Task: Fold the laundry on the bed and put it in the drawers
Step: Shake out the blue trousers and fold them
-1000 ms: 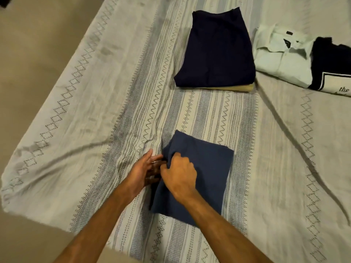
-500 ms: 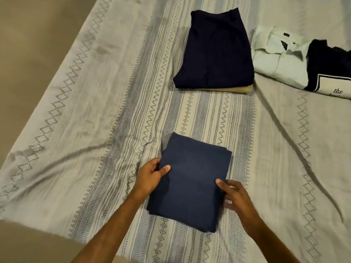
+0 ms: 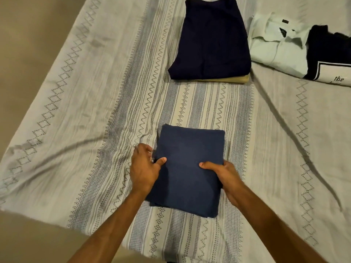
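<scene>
Now the folded blue garment [image 3: 187, 168] lies flat on the near middle of the bed [image 3: 76, 111], and you have it by both side edges: your left hand [image 3: 145, 168] pinches the left edge with the thumb on top, and your right hand [image 3: 222, 173] grips the right edge with the thumb across the cloth and the fingers tucked out of sight under it. To lift it well, slide your fingers further beneath so the layers rest on them, keep both thumbs pressing down, and raise both sides level so the fold does not sag open in the middle. The garment looks like soft, medium-blue cloth folded into a neat rectangle, slightly skewed, with stacked layers showing along its near edge. Further up the bed sit a dark navy folded piece [image 3: 210, 38] on top of a tan one [image 3: 228, 79], and to the right a white collared shirt [image 3: 281, 48] partly under a black and white garment [image 3: 330, 57].
</scene>
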`<state>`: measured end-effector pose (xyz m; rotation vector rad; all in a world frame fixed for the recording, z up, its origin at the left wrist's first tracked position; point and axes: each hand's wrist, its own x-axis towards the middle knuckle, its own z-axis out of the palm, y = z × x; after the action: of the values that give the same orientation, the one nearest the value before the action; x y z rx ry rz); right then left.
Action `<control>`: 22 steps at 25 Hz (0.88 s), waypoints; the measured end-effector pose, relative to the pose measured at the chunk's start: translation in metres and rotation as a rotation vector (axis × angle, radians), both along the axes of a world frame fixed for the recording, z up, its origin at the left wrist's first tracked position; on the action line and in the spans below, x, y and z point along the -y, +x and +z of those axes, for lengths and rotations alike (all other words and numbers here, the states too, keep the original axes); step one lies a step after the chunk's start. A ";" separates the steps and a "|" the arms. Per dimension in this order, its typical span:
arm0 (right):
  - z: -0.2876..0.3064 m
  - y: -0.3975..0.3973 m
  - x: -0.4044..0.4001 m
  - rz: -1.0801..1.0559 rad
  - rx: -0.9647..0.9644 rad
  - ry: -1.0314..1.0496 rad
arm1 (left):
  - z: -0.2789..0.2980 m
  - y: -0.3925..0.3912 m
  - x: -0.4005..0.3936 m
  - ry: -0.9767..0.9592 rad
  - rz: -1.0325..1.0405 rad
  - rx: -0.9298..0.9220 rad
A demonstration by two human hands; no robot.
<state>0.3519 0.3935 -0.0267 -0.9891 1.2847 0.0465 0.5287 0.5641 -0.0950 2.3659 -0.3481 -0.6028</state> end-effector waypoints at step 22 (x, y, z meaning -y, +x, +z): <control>0.007 -0.082 0.052 1.194 -0.567 -1.099 | 0.031 -0.053 0.036 -0.292 0.042 -0.715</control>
<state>0.2701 0.3416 -0.0200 -2.7473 0.9692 0.6228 0.4755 0.5278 -0.0640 1.7357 -0.0542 -1.2246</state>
